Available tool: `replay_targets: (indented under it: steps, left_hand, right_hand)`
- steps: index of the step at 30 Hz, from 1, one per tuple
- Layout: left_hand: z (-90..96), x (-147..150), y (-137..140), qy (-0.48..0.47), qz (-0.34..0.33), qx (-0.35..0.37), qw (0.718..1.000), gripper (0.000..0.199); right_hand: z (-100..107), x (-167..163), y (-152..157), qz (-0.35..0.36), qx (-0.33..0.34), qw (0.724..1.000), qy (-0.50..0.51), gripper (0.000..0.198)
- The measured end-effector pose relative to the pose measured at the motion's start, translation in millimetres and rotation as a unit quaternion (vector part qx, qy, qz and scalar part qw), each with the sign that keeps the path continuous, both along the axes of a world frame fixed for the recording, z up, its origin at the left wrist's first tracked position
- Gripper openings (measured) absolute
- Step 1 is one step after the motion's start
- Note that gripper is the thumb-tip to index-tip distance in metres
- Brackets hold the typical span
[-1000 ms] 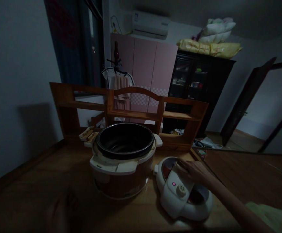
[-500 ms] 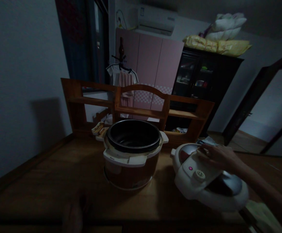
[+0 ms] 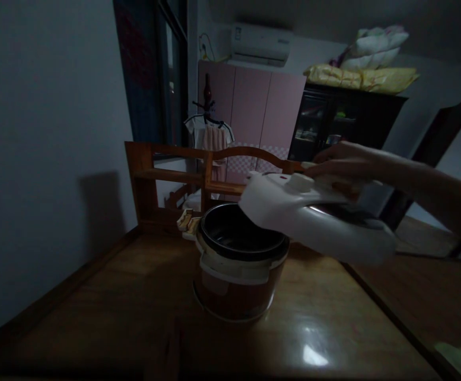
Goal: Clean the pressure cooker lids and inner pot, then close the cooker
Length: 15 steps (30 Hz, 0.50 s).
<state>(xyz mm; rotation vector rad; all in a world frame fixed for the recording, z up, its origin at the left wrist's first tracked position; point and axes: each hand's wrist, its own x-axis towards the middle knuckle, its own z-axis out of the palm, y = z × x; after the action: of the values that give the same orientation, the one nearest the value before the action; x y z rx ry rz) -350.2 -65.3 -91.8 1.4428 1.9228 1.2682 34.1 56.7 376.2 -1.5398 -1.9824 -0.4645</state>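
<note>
My right hand (image 3: 339, 161) grips the top handle of a white pressure cooker lid (image 3: 329, 233), holding it in the air. The lid is tilted and slightly blurred, and its left end overlaps the right side of the open pot in my view. A brown and white electric pressure cooker (image 3: 234, 296) stands on the wooden table with its black inner pot (image 3: 230, 227) uncovered. What I can see of the pot's inside is dark. Low in the view, in front of the cooker, my left hand (image 3: 169, 344) is a dark smear, its fingers indistinct.
A low wooden shelf rack (image 3: 143, 174) lines the back of the table (image 3: 115, 296). The table's right edge runs past the cooker. A wall (image 3: 52, 159) is on the left. Behind are a pink wardrobe (image 3: 248, 106) and a dark cabinet (image 3: 357, 116).
My right hand has raised the lid off the table's right side and brought it up and left toward the cooker. The view has shifted, so the cooker appears farther right.
</note>
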Motion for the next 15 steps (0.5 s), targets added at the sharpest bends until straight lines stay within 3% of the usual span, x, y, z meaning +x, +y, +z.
replay_targets:
  steps: [4,8,15]
  left_hand:
    - [-21.9,-5.3,2.2,0.050,-0.022,-0.002,0.999,0.053]
    - [-18.2,2.4,2.5,0.085,-0.004,0.001,0.996,0.047]
    - [-9.9,14.6,2.9,0.171,0.033,0.069,0.982,0.052]
  right_hand:
    - [3.3,-67.1,6.8,0.036,-0.054,0.996,-0.064,0.062]
    - [7.0,-118.2,15.4,0.050,-0.097,0.982,-0.157,0.062]
    - [-15.1,-145.9,28.7,0.040,-0.097,0.973,-0.205,0.054]
